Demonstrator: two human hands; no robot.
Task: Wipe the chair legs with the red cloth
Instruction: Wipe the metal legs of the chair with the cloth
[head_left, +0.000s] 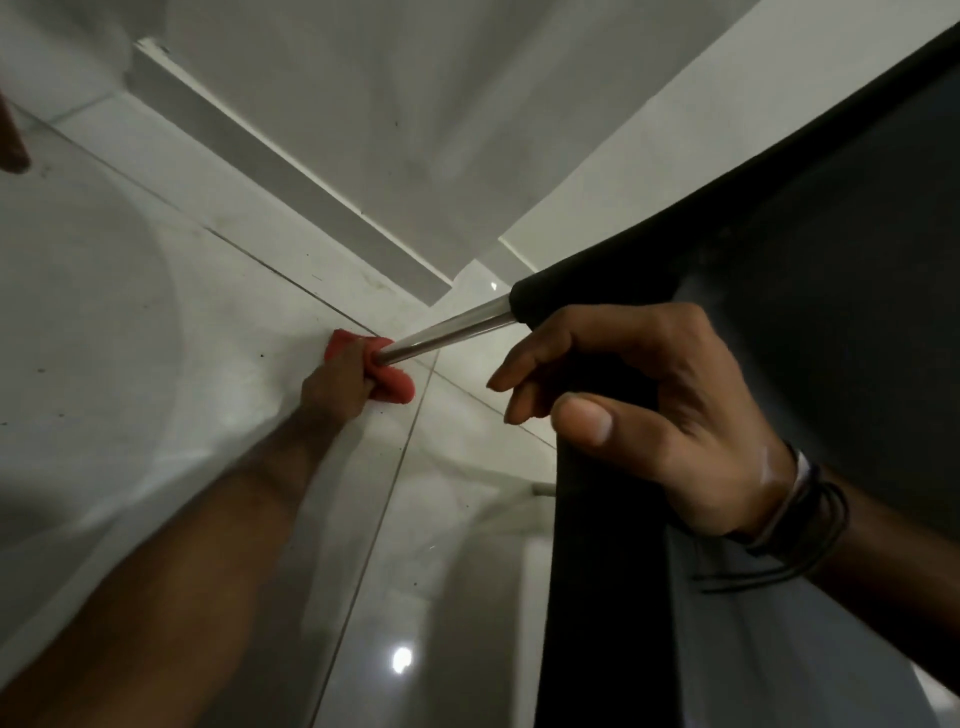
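A shiny metal chair leg (447, 332) slants down from the black chair seat (779, 249) to the floor. My left hand (337, 384) is far down at the leg's foot, shut on the red cloth (387, 379), which is wrapped around the bottom of the leg. My right hand (649, 410) grips the near black edge of the seat, fingers curled over it, thumb towards me. A second leg end (543, 488) shows faintly under the seat edge.
Glossy white floor tiles (156, 312) with dark grout lines lie below. A white wall with a skirting board (291, 171) runs diagonally behind the leg. A brown object (10, 145) juts in at the far left edge.
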